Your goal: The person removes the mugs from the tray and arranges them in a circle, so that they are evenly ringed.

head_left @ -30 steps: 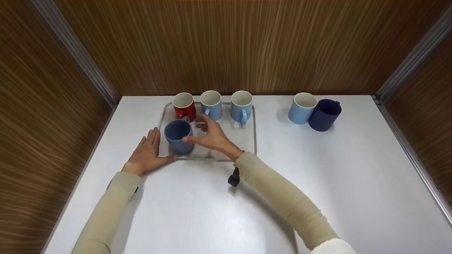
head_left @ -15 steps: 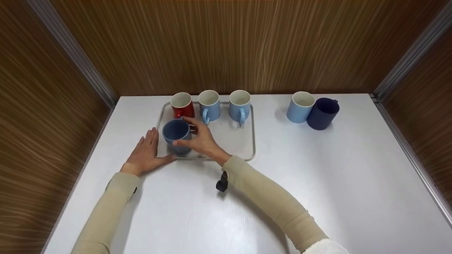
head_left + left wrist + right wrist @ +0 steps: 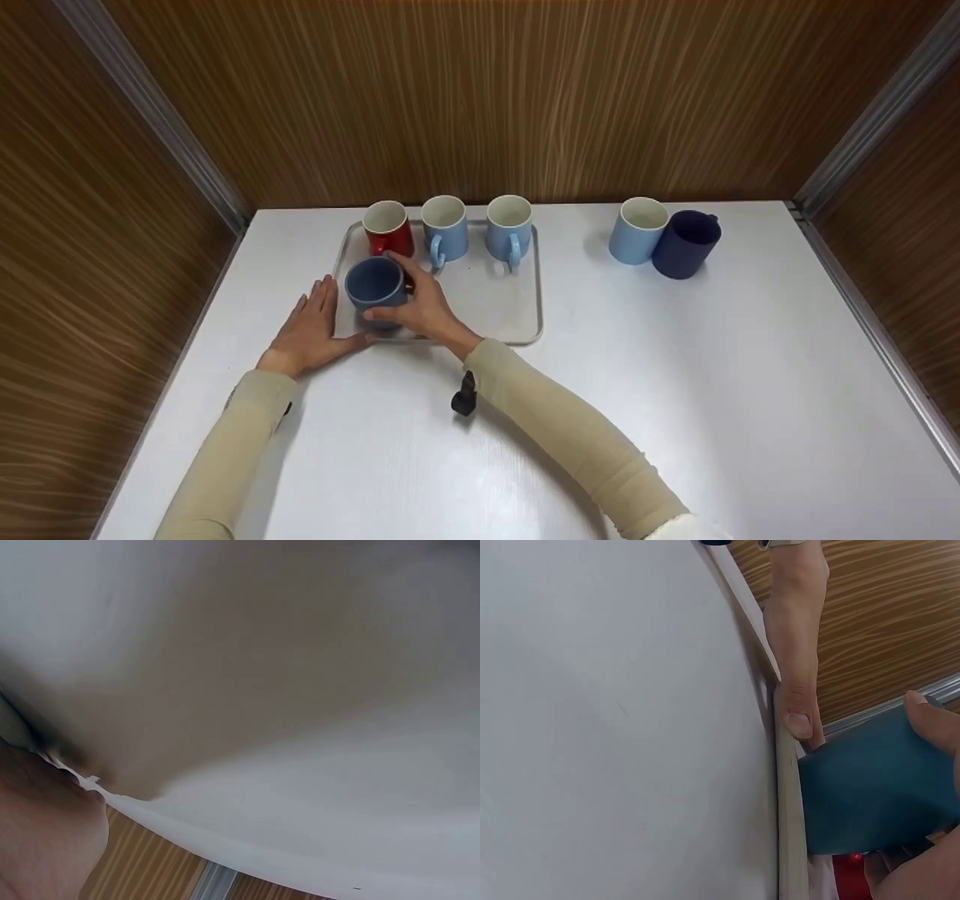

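A blue-grey mug (image 3: 375,280) stands upright at the front left of a pale tray (image 3: 491,319). My right hand (image 3: 420,300) grips this mug from its right side, thumb at the front and fingers behind. In the right wrist view the mug's wall (image 3: 877,780) shows between that hand's thumb and fingers, its base close on the tray. My left hand (image 3: 307,330) lies flat with straight fingers along the tray's left edge, thumb reaching to the front left corner. Behind the gripped mug is a red mug (image 3: 397,241), partly hidden.
Two light blue mugs, one in the middle (image 3: 452,241) and one at the right (image 3: 506,238), stand along the tray's back. Off the tray, at the back right of the white table (image 3: 675,390), another light blue mug (image 3: 631,244) stands against a dark blue mug (image 3: 679,255).
My right hand has moved left and its fingers have come round the blue-grey mug from an open pose beside it. The left hand has stayed at the tray's edge.
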{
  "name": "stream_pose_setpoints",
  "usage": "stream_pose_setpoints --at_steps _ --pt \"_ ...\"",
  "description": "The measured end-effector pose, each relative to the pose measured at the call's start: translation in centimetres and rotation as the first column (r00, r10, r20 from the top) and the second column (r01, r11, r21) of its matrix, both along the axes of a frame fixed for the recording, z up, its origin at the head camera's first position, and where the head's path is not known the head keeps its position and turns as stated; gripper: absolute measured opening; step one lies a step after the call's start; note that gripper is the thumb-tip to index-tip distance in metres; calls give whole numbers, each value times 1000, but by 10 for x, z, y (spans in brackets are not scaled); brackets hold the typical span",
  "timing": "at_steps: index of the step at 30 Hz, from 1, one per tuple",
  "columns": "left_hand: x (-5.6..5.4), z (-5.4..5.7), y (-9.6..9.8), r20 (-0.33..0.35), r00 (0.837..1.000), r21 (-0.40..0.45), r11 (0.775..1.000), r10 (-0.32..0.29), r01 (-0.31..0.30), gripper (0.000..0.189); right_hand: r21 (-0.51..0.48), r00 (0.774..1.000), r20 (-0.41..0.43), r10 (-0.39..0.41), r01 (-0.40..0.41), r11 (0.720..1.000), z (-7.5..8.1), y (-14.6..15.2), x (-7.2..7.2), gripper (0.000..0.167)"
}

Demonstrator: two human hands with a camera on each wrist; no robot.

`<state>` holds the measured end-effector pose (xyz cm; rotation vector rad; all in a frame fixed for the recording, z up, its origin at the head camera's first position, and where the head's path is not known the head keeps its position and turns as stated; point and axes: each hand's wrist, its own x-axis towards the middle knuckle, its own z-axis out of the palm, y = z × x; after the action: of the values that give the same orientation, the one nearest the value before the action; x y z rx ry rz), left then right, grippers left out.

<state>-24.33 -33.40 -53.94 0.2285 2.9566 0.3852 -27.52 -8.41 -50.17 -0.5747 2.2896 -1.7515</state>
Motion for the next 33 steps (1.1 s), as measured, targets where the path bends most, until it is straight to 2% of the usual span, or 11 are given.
stream_pose_setpoints --at_steps 11,20,26,33 --pt "1 0 1 0 1000 7 1000 2 -2 135 -28 996 82 -38 40 999 -4 0 -1 103" --pt "2 3 1 16 1000 11 1000 7 -8 134 9 994 49 -101 101 995 -2 -2 2 101" --pt "1 3 0 29 1000 11 1000 13 -14 134 -25 996 14 -91 91 996 9 2 3 101" --pt "0 2 1 52 999 15 1000 14 -15 135 -63 998 -20 -56 55 997 31 21 7 102"
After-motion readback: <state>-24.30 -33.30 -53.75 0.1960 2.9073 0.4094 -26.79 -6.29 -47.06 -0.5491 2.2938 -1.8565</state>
